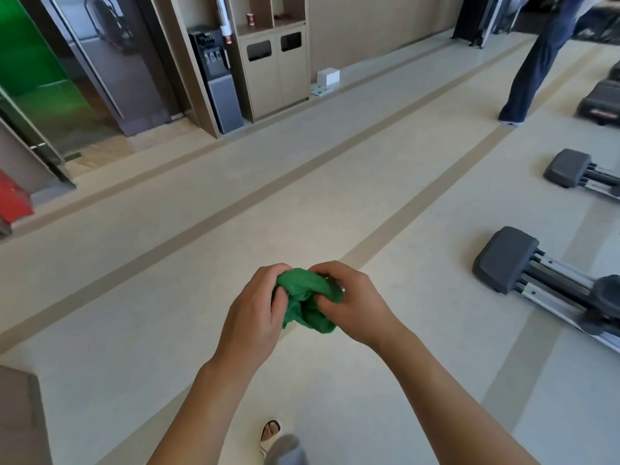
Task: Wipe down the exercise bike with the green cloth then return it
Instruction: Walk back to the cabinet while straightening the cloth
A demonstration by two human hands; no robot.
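Fingers (pixel 280 298) of 2 hands — left hand (pixel 255 313), right hand (pixel 352 303) — bunch 1 green cloth (pixel 308 297).

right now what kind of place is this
Probably a gym or fitness room: machine rails with grey end caps lie on the floor at right, and a water dispenser stands beside built-in bins along the wall.
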